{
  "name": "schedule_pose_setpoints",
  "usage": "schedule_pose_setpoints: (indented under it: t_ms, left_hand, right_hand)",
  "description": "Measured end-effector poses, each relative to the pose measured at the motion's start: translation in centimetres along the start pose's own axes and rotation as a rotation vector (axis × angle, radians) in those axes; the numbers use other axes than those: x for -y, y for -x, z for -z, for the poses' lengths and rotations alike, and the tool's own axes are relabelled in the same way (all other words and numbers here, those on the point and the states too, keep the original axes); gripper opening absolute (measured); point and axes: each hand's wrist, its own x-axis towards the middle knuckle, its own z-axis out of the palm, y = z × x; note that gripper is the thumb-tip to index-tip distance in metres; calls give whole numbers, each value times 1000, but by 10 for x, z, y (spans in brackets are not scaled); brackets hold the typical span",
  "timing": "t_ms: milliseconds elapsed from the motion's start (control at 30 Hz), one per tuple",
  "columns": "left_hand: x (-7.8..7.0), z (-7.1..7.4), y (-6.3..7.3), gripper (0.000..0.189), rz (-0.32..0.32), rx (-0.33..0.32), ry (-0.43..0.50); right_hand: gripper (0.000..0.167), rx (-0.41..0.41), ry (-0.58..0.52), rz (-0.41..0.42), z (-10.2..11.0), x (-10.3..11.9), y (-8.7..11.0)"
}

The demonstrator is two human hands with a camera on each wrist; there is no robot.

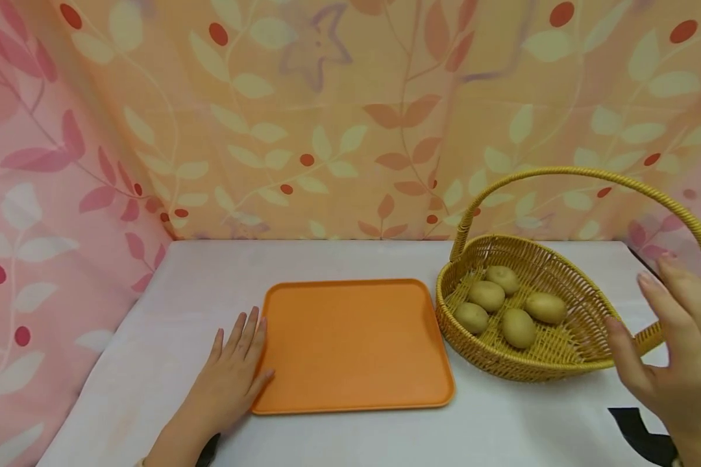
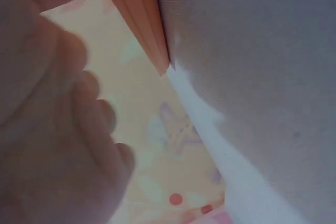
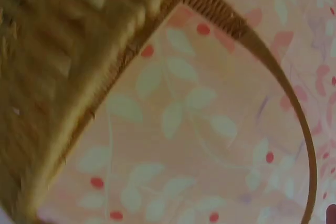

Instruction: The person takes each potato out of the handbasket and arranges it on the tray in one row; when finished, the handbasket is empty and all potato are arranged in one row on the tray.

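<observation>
A person's two hands stand at either side of a white worktop (image 1: 140, 383). The right hand (image 1: 686, 360) is raised at the right end of a woven basket (image 1: 487, 358), its grip apart, fingers spread and holding nothing. Five potatoes (image 1: 487, 296) lie to its left, grouped in the basket's left half, with bare woven floor between. The basket's long axis runs mostly left to right, and the right hand is the nearer of the two. Just left of the basket lies an orange tray (image 1: 356, 350), its long side also left to right. The left hand (image 1: 233, 373) lies along the tray's left edge, fingers straight, thumb over the rim, its grip likewise unclosed.

The right hand covers part of the basket's tall handle (image 1: 572, 171); whether they touch cannot be told. The picture's edge cuts that hand off. The right wrist view shows blurred wickerwork and no recognisable potato; the left wrist view does not settle how firmly the tray is touched.
</observation>
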Motion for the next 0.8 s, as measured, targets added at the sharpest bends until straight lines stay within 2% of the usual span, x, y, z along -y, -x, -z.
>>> schedule_pose_setpoints:
  t_ms: [167,333,400,500,667,733,800]
  left_hand:
    - [7,4,11,76,65,63,20]
    - [9,7,21,75,100,79,19]
    - [7,6,22,73,106,86,16]
    - [-1,1,16,70,81,115,35]
    - [-11,-5,4,67,48,172,47]
    - [-10,-4,4,67,60,180,33]
    - [-9,-3,7,67,73,188,26]
  right_hand:
    - [49,11,-155,-24,-37,25,-6]
    - [51,155,-257,-52,-64,31,2]
    - [55,250,-268,-75,-69,27,10]
    - [61,434,-256,-163,-66,18,21]
    - [44,784,-207,-338,-57,5,37]
    - [44,884,-209,-356,-60,3,44]
    - [45,947,-236,-335,-66,1,51]
